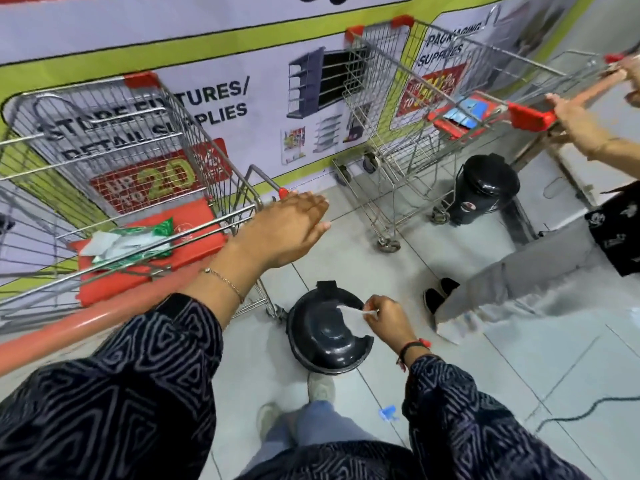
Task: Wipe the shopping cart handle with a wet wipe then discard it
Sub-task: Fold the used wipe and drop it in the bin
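Two hands in view. Right hand point(382, 318): fingertips pinched on a white wet wipe point(353, 318), held directly above the closed lid of a black pedal bin point(329, 336) on the tiled floor. Left hand point(289, 230): flat, fingers extended, holding nothing, hovering past the orange-red cart handle point(69, 332). Shopping cart point(114, 161): wire, at left, green-and-white wipes packet point(133, 242) on its red seat flap. Second cart point(446, 109), second bin point(485, 190) and another person's hand point(576, 121) at upper right.

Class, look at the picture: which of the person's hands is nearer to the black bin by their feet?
Right. The right hand holds a wipe just over the black bin; the left hand reaches out well beyond it.
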Demonstrator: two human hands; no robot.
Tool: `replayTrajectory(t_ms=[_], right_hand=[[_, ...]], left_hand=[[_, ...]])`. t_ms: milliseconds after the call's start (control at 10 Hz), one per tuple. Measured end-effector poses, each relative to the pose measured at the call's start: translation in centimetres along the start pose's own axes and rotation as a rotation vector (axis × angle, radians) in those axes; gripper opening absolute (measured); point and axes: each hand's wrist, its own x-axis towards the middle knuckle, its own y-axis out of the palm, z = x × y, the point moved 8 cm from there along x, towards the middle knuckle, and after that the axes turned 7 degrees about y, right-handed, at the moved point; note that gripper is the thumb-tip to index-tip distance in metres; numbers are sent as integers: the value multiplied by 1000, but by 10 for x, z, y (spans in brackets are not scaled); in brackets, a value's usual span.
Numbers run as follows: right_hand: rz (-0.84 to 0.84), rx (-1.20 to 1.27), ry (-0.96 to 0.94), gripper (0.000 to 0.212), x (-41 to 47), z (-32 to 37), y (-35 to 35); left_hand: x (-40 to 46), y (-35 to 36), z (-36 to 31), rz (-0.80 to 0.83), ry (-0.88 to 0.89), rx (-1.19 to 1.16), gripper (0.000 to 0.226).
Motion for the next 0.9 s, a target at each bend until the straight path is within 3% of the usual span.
replayTrajectory(t_ms=[300, 700, 800, 900], right_hand=[[55, -114, 6, 14, 27, -21, 50], [138, -73, 110, 22, 80, -49, 112], [252, -127, 98, 39, 91, -55, 138], [502, -319, 45, 59, 87, -62, 171]], left_hand=[[1, 2, 4, -26, -7, -108, 55], [-3, 3, 5, -34, -18, -70, 64], [-3, 3, 5, -39, -19, -92, 67], [-2, 0, 4, -38, -13, -104, 65]])
